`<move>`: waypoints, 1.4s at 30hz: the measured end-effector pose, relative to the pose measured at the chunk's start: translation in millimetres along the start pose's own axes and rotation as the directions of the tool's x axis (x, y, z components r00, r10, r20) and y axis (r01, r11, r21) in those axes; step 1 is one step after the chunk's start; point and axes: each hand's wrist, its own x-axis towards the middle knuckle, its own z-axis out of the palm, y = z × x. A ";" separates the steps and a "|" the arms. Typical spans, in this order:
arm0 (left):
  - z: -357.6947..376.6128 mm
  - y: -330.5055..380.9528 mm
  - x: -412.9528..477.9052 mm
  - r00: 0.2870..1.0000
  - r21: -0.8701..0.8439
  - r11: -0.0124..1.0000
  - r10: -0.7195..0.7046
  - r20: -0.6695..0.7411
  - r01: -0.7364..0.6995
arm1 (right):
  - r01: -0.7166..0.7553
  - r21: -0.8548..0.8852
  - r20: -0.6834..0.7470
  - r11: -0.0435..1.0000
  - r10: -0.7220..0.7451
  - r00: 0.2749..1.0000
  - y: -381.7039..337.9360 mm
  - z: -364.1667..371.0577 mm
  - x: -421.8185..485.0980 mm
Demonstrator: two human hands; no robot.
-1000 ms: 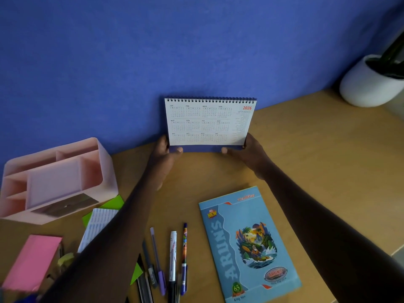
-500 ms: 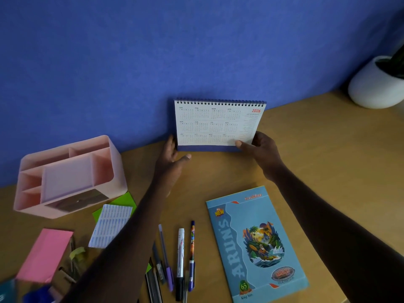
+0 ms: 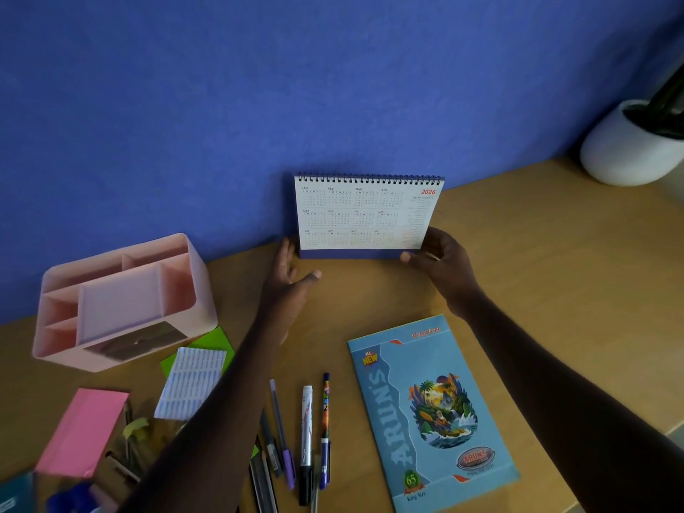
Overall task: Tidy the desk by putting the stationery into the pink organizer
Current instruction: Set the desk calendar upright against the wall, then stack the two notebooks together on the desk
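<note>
Here my right hand (image 3: 442, 262) grasps the lower right corner of the desk calendar (image 3: 364, 216), thumb across the front of its blue base and fingers curled behind the page. My left hand (image 3: 288, 281) is released: its fingers are straight with the tips at the calendar's lower left corner and the thumb is spread wide, clear of it. I cannot tell whether those fingertips actually touch the card.

The calendar stands upright in the middle of the frame on the wooden desk (image 3: 518, 253), its spiral edge on top and its back close to the blue wall (image 3: 259, 87).

The pink organizer (image 3: 122, 301) sits at the left middle of the frame, well apart from the calendar, its compartments open upward. Just below it lie green sticky notes (image 3: 216, 340) with a white label sheet (image 3: 190, 386) partly over them, and a pink sticky pad (image 3: 83, 431) lies toward the lower left.

Several pens (image 3: 306, 438) lie side by side at the bottom centre, between my two forearms. A blue notebook (image 3: 429, 412) lies flat at lower right of centre. A white pot (image 3: 625, 149) stands at the upper right edge.
</note>
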 end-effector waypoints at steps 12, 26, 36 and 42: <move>24.3 19.2 -182.7 0.936 -0.306 0.935 0.066 -0.346 -0.179 | 0.014 0.085 -0.089 0.996 -0.007 0.996 -45.4 36.2 -177.3; -90.1 -8.2 -344.7 0.926 -0.144 0.989 -0.093 -0.365 0.043 | -0.110 0.024 0.341 0.994 0.096 0.935 -68.4 161.2 -362.1; -229.7 -44.5 -409.8 0.698 0.158 0.973 -0.004 -0.716 0.167 | -0.130 -0.233 0.621 0.964 0.250 0.743 -93.5 254.0 -439.6; -308.2 -86.8 -430.6 0.571 0.367 0.753 -0.014 -0.821 0.546 | -0.057 -0.319 0.763 0.946 0.292 0.577 -117.8 304.2 -470.4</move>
